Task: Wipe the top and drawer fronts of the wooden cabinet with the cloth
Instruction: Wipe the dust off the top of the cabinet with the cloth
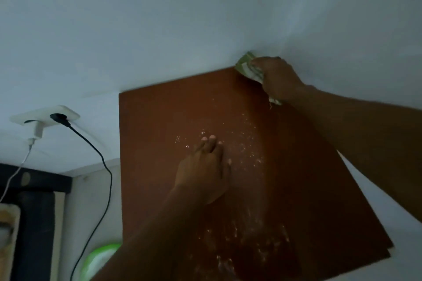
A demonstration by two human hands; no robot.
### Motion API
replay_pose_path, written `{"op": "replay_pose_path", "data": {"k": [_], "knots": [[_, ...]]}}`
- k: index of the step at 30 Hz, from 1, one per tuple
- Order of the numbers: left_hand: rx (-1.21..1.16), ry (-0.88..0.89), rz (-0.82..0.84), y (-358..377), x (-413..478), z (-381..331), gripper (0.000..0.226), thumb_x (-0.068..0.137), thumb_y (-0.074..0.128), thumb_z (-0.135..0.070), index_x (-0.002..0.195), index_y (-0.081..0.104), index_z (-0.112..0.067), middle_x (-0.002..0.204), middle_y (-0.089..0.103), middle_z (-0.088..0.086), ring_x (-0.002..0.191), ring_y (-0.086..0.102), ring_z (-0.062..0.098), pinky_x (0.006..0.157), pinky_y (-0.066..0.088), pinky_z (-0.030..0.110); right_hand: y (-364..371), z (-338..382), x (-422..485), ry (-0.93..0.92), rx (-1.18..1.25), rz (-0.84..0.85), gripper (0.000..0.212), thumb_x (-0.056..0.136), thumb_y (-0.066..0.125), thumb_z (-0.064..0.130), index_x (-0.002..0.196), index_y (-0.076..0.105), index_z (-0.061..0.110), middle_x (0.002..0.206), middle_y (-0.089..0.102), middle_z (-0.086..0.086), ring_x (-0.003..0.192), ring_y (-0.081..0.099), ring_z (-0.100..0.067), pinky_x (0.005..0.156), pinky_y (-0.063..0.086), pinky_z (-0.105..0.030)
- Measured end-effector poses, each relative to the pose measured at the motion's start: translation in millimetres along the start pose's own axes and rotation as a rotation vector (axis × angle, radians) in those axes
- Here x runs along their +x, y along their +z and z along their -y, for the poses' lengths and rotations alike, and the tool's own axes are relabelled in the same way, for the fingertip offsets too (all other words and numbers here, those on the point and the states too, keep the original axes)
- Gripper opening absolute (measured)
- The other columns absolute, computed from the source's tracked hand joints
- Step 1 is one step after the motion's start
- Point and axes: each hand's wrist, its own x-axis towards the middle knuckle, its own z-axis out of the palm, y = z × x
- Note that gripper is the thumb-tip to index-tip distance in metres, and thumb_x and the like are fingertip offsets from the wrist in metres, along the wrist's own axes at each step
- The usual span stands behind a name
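cloth in right hand on cabinet top

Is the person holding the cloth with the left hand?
No, the right hand grips the green cloth at the far corner of the cabinet top, while the left hand rests flat on it.

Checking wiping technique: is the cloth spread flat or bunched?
Bunched: the right hand grips the cloth wadded, on the cabinet top.

We find the flat brown wooden cabinet top against the pale wall. At its far right corner, our right hand holds the folded green cloth; our left hand rests mid-top. Left of it, a white wall socket carries a black plug.
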Motion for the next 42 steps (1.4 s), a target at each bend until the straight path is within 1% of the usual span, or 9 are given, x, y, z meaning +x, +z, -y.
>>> {"op": "replay_pose_path", "data": {"k": [2, 4, 9, 20, 27, 31, 35, 39, 42], "knots": [[-0.007, 0.002, 0.019, 2, 1, 1, 0.063, 0.103, 0.023, -0.049, 0.159, 0.021, -0.019, 0.168, 0.012, 0.002, 0.155, 0.008, 0.02, 0.118, 0.03, 0.043, 18, -11, 19, 0.029, -0.021, 0.101, 0.052, 0.088, 0.052, -0.008, 0.137, 0.052, 0.01, 0.138, 0.053, -0.018, 0.129, 0.049, -0.036, 0.109, 0.039, -0.037], [0.022, 0.009, 0.029, 2, 2, 2, 0.065, 0.103, 0.022, -0.05, 0.159, 0.019, -0.017, 0.168, 0.012, 0.004, 0.155, 0.009, 0.022, 0.118, 0.029, 0.042, 41, -17, 14, -0.017, -0.075, 0.1, 0.069, 0.081, 0.052, -0.017, 0.145, 0.041, 0.006, 0.152, 0.037, -0.019, 0.145, 0.028, -0.036, 0.12, 0.021, -0.044], [0.016, -0.01, 0.048, 2, 5, 3, 0.065, 0.102, 0.022, -0.048, 0.159, 0.018, -0.016, 0.168, 0.012, 0.005, 0.155, 0.008, 0.022, 0.12, 0.025, 0.04, 47, -10, -27, -0.131, -0.036, 0.145, 0.086, 0.069, 0.059, -0.022, 0.147, 0.04, 0.011, 0.157, 0.031, -0.011, 0.149, 0.018, -0.026, 0.122, 0.01, -0.041], [0.04, -0.05, 0.003, 10, 1, -3, 0.062, 0.103, 0.027, -0.038, 0.16, 0.016, -0.016, 0.169, 0.007, 0.006, 0.155, 0.007, 0.024, 0.124, 0.012, 0.042, 50, 11, -234, -0.344, 0.093, 0.164, 0.053, 0.093, 0.044, 0.002, 0.143, 0.043, 0.021, 0.152, 0.041, 0.0, 0.147, 0.029, -0.02, 0.117, 0.027, -0.054], [0.023, -0.106, 0.032, 31, -29, -24, 0.064, 0.105, 0.02, -0.039, 0.161, 0.004, -0.013, 0.169, -0.004, 0.007, 0.155, -0.002, 0.026, 0.125, 0.007, 0.044, 46, 10, -364, -0.464, 0.047, 0.186, 0.088, 0.073, 0.065, -0.02, 0.145, 0.038, 0.023, 0.155, 0.036, 0.003, 0.148, 0.025, -0.016, 0.117, 0.03, -0.048], [0.01, -0.048, 0.009, 45, -69, -27, 0.063, 0.106, 0.019, -0.041, 0.161, 0.004, -0.015, 0.169, -0.003, 0.006, 0.155, -0.002, 0.023, 0.125, 0.006, 0.041, 32, 14, -396, -0.584, -0.012, 0.311, 0.082, 0.071, 0.068, -0.014, 0.14, 0.047, 0.025, 0.152, 0.041, 0.009, 0.148, 0.023, -0.009, 0.12, 0.025, -0.033], [-0.018, -0.06, -0.041, 37, -75, -3, 0.063, 0.106, 0.021, -0.043, 0.161, 0.004, -0.017, 0.169, -0.003, 0.004, 0.155, -0.004, 0.021, 0.126, 0.005, 0.04, 11, 42, -332, -0.463, 0.202, 0.143, 0.047, 0.09, 0.044, -0.001, 0.135, 0.053, 0.011, 0.141, 0.054, -0.007, 0.139, 0.042, -0.017, 0.11, 0.043, -0.038], [-0.026, -0.068, -0.08, 19, -51, 23, 0.063, 0.105, 0.023, -0.043, 0.161, 0.01, -0.017, 0.169, 0.002, 0.004, 0.155, 0.0, 0.02, 0.126, 0.006, 0.039, 2, 67, -189, -0.211, 0.248, 0.013, 0.057, 0.085, 0.051, -0.019, 0.134, 0.056, 0.008, 0.142, 0.05, -0.01, 0.12, 0.056, -0.041, 0.099, 0.053, -0.038], [-0.075, -0.071, -0.087, 15, -37, 33, 0.061, 0.105, 0.023, -0.043, 0.16, 0.017, -0.018, 0.169, 0.009, 0.003, 0.155, 0.005, 0.018, 0.125, 0.01, 0.036, 13, 66, -84, -0.136, 0.168, 0.012, 0.061, 0.08, 0.052, -0.017, 0.133, 0.059, 0.012, 0.137, 0.057, -0.017, 0.115, 0.06, -0.041, 0.098, 0.052, -0.042]]}}
